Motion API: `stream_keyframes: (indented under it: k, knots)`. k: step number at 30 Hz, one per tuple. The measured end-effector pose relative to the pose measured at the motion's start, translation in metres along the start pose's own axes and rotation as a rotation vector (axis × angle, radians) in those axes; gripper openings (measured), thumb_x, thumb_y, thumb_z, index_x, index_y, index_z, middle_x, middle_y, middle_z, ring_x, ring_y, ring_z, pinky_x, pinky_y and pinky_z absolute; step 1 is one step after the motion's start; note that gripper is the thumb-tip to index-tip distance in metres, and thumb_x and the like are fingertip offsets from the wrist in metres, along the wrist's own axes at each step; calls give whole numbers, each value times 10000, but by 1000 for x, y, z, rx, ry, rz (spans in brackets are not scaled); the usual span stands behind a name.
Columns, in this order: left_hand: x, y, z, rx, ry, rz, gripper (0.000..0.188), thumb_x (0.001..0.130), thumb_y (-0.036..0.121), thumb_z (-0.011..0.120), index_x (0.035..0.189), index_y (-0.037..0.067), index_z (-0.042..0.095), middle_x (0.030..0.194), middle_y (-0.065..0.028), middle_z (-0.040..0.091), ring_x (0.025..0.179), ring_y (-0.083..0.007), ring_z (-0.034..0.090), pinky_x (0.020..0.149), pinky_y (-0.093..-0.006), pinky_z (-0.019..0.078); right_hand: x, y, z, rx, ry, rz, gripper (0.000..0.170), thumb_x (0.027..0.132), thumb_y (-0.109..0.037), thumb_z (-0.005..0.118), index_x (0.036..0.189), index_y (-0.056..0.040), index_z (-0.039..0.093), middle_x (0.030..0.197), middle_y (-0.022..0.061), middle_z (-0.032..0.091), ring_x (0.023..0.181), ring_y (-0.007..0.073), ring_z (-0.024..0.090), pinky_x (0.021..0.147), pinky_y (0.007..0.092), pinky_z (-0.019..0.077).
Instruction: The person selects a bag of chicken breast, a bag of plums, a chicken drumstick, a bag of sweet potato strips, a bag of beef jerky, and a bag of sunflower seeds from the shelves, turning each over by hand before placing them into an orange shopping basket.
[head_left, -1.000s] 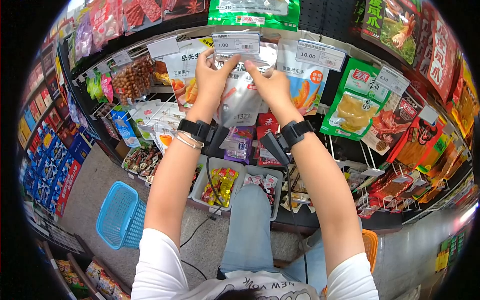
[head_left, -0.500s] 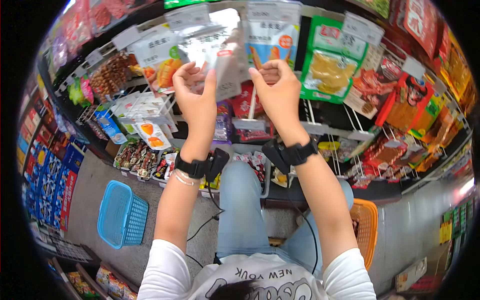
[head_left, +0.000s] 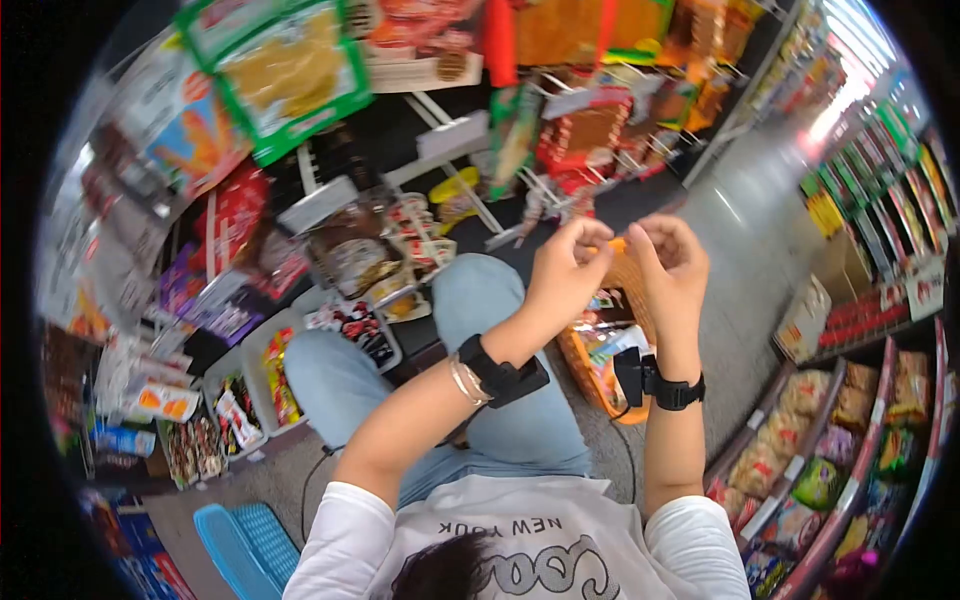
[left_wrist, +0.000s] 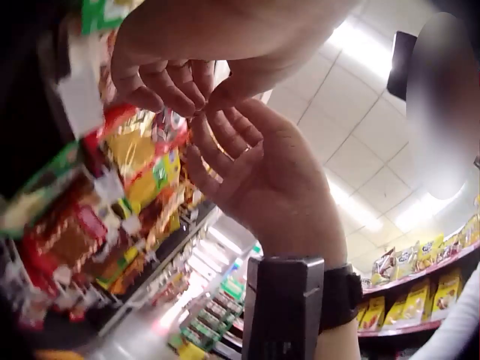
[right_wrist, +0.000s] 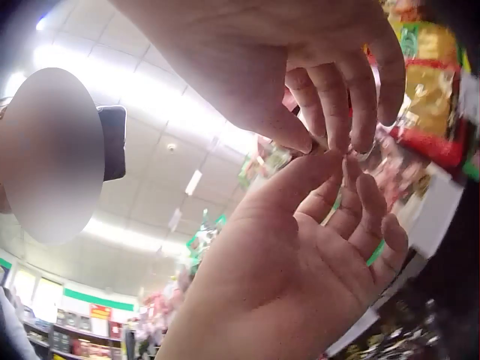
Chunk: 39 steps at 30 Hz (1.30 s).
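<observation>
Both hands are raised side by side over the orange basket in the head view. My left hand (head_left: pixel 572 265) has its fingers loosely bent, with nothing seen in it. My right hand (head_left: pixel 672 270) faces it in the same loose pose, also without a visible item. The fingertips of the two hands overlap in the left wrist view, where the right palm (left_wrist: pixel 281 176) is turned to the camera. Below them, the orange basket (head_left: pixel 628 412) stands on the floor and holds several packages (head_left: pixel 610 345), partly hidden by the hands and the wrist camera.
A green-edged snack pouch (head_left: pixel 290 75) hangs on the rack at upper left, among other bags. Trays of small wrapped snacks (head_left: pixel 280 375) line the rack's foot. A blue basket (head_left: pixel 245 550) is at lower left. Shelves of bagged snacks (head_left: pixel 800 450) stand at right.
Both hands have left the silvery pouch on the rack, which stays hanging there. The view has swung right, and the hands are now over the orange basket, closer together.
</observation>
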<state>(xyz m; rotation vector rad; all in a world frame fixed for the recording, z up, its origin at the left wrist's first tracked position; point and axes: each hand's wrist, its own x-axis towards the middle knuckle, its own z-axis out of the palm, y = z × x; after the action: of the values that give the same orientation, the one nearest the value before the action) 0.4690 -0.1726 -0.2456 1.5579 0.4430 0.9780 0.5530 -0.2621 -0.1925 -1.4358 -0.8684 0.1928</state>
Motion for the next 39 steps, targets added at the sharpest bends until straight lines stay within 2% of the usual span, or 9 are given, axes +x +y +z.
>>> stream_keyframes:
  k: [8,14,26,27,30,31,34,35,39]
  knots:
    - [-45,-161,89,-35,-184,-453,145,832,75,607,962,12,597,879,-63,627,777,-125,599,688,-253,486,-72,209,-130,-117,145,506,97,875,-114,607,919,-29,589,815,35,644,689,87,603,591,205,471]
    - [-40,-228,103,-103,-57,-805,143,815,77,605,946,21,597,836,-65,638,752,-134,605,654,-252,470,-100,323,-115,78,153,1112,172,856,-164,563,990,-62,595,912,55,645,792,194,653,632,317,515]
    - [-6,-259,74,54,63,-916,143,846,94,582,978,37,582,838,-26,602,720,-103,562,597,-226,424,-94,506,-50,346,482,1235,292,847,-197,664,1016,-4,524,850,83,600,707,227,636,566,330,524]
    - [-8,-261,76,37,59,-908,142,849,94,580,981,41,582,838,-22,602,721,-100,562,589,-224,419,-93,506,-44,397,494,1159,268,857,-256,655,841,-8,553,697,80,594,607,179,619,456,284,427]
    - [-6,-265,83,25,16,-888,133,862,96,575,987,49,579,835,-11,599,713,-89,553,567,-210,403,-81,513,-40,279,370,1191,249,859,-247,651,809,-28,544,724,72,585,553,162,569,457,294,415]
    - [-6,-264,86,-16,23,-887,130,863,96,576,984,49,581,833,-12,598,710,-87,551,564,-208,402,-101,563,-41,185,301,989,230,866,-238,643,800,-39,549,756,60,576,503,156,512,457,308,399]
    - [-6,-265,83,-17,20,-881,129,863,95,583,983,47,582,836,-14,595,708,-89,544,580,-211,407,-77,506,-38,313,316,912,210,873,-230,633,863,-39,546,765,49,574,552,152,531,487,306,416]
    - [-5,-267,80,2,13,-875,131,862,95,586,983,47,581,838,-15,594,709,-90,543,589,-213,411,-56,443,-43,482,283,1042,204,896,-212,594,991,-40,539,882,43,586,730,142,564,622,299,453]
    - [-8,-271,71,-14,31,-818,194,852,110,621,1024,33,572,923,-33,603,828,-112,563,726,-233,443,-45,359,-75,669,215,708,316,928,-161,504,1234,-86,477,1176,0,552,1054,145,503,882,321,406]
